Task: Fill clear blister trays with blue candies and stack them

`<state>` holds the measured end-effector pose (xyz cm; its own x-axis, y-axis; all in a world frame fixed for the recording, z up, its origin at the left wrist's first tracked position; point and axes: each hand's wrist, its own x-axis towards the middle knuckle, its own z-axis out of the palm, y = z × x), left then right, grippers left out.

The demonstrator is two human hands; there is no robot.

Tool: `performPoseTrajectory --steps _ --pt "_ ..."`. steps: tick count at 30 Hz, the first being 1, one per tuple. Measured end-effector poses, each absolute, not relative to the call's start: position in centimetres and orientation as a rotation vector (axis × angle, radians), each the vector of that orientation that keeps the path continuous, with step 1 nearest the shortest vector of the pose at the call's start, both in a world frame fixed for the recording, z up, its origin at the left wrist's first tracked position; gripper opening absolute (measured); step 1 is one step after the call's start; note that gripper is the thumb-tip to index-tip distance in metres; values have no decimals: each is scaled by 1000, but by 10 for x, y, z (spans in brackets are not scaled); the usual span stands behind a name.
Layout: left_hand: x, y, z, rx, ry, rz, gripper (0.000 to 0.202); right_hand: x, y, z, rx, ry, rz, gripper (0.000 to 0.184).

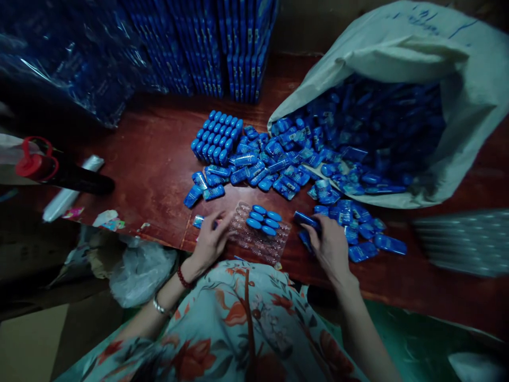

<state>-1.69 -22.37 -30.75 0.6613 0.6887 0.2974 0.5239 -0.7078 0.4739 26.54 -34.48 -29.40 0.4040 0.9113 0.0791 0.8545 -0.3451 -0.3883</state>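
A clear plastic tray with moulded hollows [258,241] lies on the table edge in front of me. Several glossy blue oval pieces [263,219] sit in rows in its upper middle. At the tray's left edge is my left hand [212,239], fingers apart and bent downward. A small blue packet [199,220] lies just beyond its fingertips. To the right of the tray, my right hand [330,241] grips a blue wrapped packet [307,218] between thumb and fingers. Another dark blue packet [305,241] shows below it, partly behind the thumb.
Loose blue packets [274,159] spill from a large white sack [397,58] at the right. A block of blue ovals [217,135] stands behind. Stacked blue packages [202,48] line the back. A red-capped bottle [75,175] lies left; clear trays [465,241] are far right.
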Motion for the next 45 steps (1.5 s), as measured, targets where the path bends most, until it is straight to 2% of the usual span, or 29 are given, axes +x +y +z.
performPoseTrajectory --steps 3,7,10,14,17,20,24,31,38,45 --pt "-48 -215 -298 2571 1194 340 57 258 -361 -279 -2090 -1416 437 28" --pt "-71 -205 -290 2621 1078 9 55 232 -371 -267 -1965 -1477 773 27" --pt "-69 -198 -293 2633 1038 -36 42 208 -367 -277 -1920 -1478 719 27" --pt "-62 -188 -300 2673 1074 -76 37 194 -359 -293 -1783 -1655 436 29" --pt "-62 -184 -298 2624 1072 6 35 194 -357 -292 -1793 -1841 296 34" --pt "-56 -193 -287 2455 1030 232 33 196 -354 -282 -1888 -1997 223 34" --pt "-29 -217 -276 2264 789 517 23 197 -340 -273 -1903 -2155 157 32" --pt "7 -230 -305 2262 594 740 22 201 -320 -274 -1788 -2287 11 33" --pt "6 -226 -312 2559 539 680 24 193 -331 -303 -1778 -2030 -86 39" --pt "15 -213 -298 2817 281 460 26 181 -336 -317 -1804 -1873 -80 34"
